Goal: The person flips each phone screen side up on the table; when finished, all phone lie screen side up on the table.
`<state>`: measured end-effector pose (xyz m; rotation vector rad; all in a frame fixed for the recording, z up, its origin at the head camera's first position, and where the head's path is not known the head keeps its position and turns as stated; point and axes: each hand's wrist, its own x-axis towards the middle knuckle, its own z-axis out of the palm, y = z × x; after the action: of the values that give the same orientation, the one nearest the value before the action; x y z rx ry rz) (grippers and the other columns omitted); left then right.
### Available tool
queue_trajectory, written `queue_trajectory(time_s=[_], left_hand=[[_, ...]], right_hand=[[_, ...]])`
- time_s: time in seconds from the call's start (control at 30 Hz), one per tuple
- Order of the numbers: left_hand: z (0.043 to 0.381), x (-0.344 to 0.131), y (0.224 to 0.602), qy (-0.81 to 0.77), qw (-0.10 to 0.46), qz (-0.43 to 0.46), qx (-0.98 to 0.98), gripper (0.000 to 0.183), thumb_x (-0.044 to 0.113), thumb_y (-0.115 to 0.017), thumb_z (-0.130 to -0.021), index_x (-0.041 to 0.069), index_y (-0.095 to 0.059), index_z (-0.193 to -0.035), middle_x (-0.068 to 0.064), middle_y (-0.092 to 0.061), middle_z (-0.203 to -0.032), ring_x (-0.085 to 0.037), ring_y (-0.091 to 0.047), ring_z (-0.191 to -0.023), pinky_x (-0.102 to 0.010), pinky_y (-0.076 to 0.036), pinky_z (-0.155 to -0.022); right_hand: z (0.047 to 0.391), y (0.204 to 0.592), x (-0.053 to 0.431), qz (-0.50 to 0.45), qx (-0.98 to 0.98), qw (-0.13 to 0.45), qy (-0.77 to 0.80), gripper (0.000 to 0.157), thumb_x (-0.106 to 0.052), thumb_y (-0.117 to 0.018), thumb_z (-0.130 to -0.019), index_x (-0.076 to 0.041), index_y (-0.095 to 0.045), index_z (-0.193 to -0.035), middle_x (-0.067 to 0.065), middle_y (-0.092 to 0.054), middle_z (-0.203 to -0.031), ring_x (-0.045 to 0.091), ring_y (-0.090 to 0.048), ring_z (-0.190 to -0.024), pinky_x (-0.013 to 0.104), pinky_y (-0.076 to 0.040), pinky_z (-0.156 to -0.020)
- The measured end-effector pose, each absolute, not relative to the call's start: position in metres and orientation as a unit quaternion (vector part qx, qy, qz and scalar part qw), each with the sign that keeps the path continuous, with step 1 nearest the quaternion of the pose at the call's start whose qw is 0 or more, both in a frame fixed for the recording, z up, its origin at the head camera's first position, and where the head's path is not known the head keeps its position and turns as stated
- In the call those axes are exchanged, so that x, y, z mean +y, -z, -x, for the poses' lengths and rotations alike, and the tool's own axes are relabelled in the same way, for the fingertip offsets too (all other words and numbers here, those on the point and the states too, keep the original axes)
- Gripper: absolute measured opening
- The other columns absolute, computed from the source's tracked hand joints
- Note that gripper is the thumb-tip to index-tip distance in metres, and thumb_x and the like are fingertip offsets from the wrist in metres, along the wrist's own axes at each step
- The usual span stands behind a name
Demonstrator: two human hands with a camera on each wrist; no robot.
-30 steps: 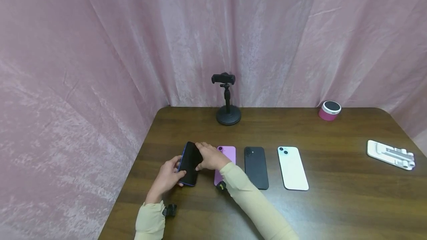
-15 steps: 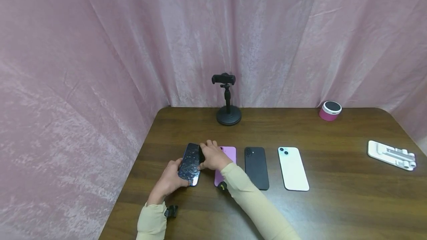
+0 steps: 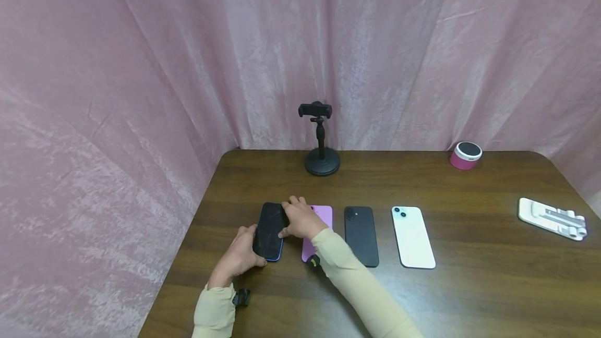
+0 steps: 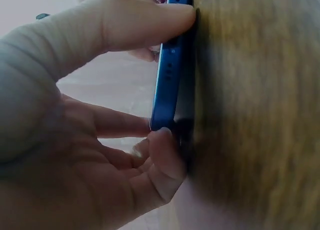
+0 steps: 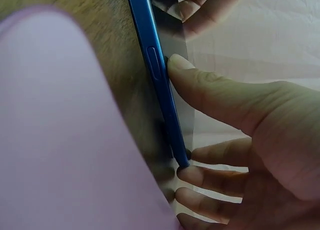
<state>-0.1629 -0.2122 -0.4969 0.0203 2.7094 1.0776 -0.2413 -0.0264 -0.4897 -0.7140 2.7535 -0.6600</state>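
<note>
A blue-edged smartphone point(image 3: 268, 231) lies screen up at the left of the table, held by both hands. My left hand point(image 3: 240, 254) grips its lower left corner. In the left wrist view, the thumb crosses the bottom edge of the blue phone point(image 4: 166, 92) and fingertips meet its corner, just over the wood. My right hand point(image 3: 301, 221) reaches across the purple phone point(image 3: 324, 215) to the upper right corner. In the right wrist view, the thumb touches the side of the blue phone point(image 5: 162, 82) below its button, fingertips at the end corner.
Right of the purple phone lie a black phone point(image 3: 361, 239) and a white phone point(image 3: 414, 239), backs up. A black phone stand point(image 3: 321, 160) is at the back. A pink speaker point(image 3: 465, 156) and a folded white stand point(image 3: 550, 219) are at the right. Pink curtain point(image 3: 375, 56) hangs behind.
The blue phone has shifted slightly right and been laid flatter. My left hand has moved right, its thumb going from over the screen to the bottom edge; the right hand has shifted slightly right.
</note>
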Motion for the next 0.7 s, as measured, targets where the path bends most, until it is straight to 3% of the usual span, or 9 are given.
queue_trajectory(time_s=[0.6,0.7], left_hand=[[0.160,-0.210,0.489,-0.364,0.151,-0.004,0.919,0.102,0.005,-0.092,-0.068,-0.010,-0.033,-0.151,-0.026,-0.040,-0.126,-0.034,-0.051,-0.103,-0.052,-0.045,-0.094],[0.159,-0.212,0.485,-0.369,0.144,0.008,0.918,0.096,0.012,-0.088,-0.077,-0.011,-0.031,-0.151,-0.028,-0.040,-0.129,-0.034,-0.053,-0.104,-0.052,-0.045,-0.094]], right_hand=[[0.242,0.485,-0.021,0.251,0.932,0.117,0.234,0.081,-0.035,-0.087,-0.080,0.003,-0.053,-0.142,0.018,-0.052,-0.141,0.034,-0.047,-0.125,0.045,-0.042,-0.106],[0.243,0.483,-0.017,0.249,0.922,0.108,0.276,0.074,-0.034,-0.083,-0.085,0.005,-0.054,-0.141,0.019,-0.056,-0.134,0.035,-0.051,-0.121,0.048,-0.044,-0.103]])
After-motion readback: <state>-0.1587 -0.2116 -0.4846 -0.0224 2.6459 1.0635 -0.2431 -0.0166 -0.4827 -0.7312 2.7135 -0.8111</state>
